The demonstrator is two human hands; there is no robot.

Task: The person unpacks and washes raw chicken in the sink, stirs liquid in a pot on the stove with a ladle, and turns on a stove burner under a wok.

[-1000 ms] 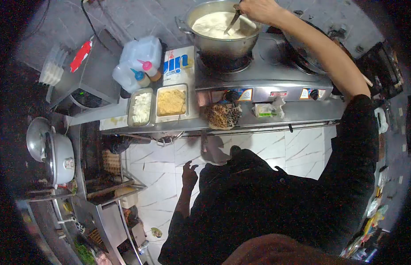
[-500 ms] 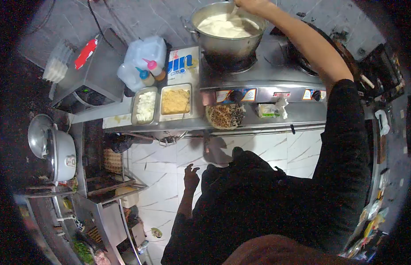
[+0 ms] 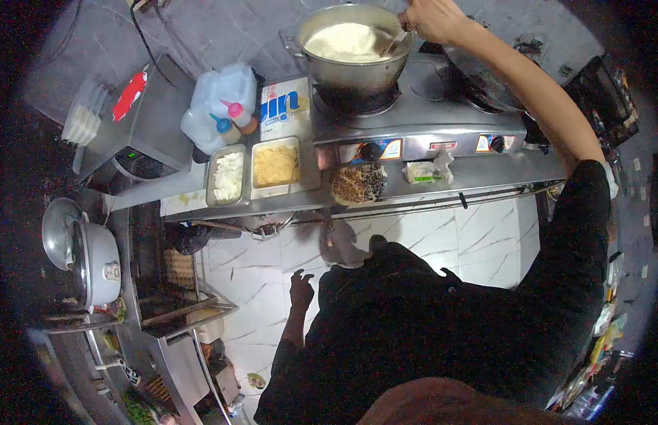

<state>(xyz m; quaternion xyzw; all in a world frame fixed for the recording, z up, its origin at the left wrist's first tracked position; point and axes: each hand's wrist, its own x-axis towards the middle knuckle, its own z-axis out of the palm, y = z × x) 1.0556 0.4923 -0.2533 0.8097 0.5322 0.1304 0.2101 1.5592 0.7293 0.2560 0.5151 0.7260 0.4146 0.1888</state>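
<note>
My right hand (image 3: pixel 433 20) is closed around a flat-handled stirring utensil (image 3: pixel 395 42) at the pot's right rim. The lower end of that utensil is hidden in the pale, creamy contents (image 3: pixel 346 42). A large two-handled metal pot (image 3: pixel 353 74) holds this mixture on the left burner of the stove (image 3: pixel 428 117). Low beside my body, my left hand (image 3: pixel 301 289) hangs over the tiled floor, fingers apart and slightly curled, with nothing in it.
Left of the stove stand a tray of chopped white pieces (image 3: pixel 228 177), a tray of yellowish paste (image 3: pixel 276 166) and squeeze bottles (image 3: pixel 227 127). A wide dark pan (image 3: pixel 484 78) sits on the right burner. A rice cooker (image 3: pixel 102 262) is far left.
My right hand has moved right, bringing the utensil from the back middle of the pot to its right side. The view has shifted slightly. My left hand still hangs low.
</note>
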